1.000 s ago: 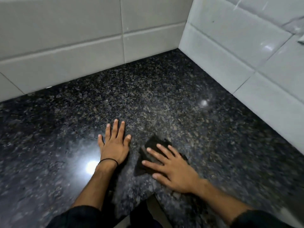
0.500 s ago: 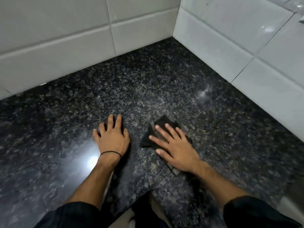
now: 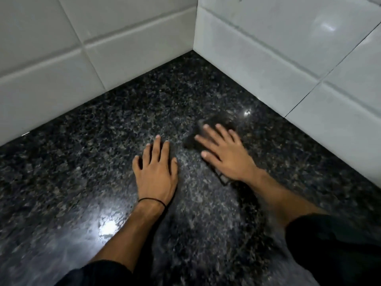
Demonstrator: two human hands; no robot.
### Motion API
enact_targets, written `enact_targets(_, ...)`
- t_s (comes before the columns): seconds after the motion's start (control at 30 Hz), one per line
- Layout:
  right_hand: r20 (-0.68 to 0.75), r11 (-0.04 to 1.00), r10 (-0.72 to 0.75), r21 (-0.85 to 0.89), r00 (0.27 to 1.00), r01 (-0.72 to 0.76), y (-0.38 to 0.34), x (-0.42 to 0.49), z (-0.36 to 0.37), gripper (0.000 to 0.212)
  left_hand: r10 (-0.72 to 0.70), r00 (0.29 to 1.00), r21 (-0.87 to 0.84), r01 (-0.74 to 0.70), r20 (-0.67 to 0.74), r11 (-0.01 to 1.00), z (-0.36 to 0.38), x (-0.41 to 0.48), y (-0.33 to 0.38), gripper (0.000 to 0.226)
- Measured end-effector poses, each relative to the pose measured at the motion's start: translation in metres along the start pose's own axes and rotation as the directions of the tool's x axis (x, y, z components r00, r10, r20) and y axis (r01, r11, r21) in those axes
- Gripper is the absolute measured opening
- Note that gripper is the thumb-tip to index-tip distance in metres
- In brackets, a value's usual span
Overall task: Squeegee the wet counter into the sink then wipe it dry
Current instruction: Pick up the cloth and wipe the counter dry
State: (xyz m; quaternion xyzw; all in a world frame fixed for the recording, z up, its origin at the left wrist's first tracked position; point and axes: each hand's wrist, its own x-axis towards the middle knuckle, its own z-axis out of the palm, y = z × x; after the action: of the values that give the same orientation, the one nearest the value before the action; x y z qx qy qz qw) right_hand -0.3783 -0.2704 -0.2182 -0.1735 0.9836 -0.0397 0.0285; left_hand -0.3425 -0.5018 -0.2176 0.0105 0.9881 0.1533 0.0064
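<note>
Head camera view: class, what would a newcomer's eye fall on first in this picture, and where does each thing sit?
The two bare hands at the centre: the left hand lies flat on the speckled black counter, and the right hand, nearer the corner, presses flat on a dark cloth. White tiles frame the counter at the back and right, and a bright glare shines at lower left.

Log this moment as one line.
phase: wipe dry | right hand: pressed flat on dark cloth | left hand: resting on counter
</note>
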Motion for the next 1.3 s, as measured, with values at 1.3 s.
enact_targets(1.3, -0.022, 0.999, -0.012, -0.045, 1.000, 0.011, -0.004, -0.258, 0.000, 0.049, 0.155, 0.983, -0.168, -0.136, 0.102, 0.976, -0.046, -0.103, -0.017, 0.058)
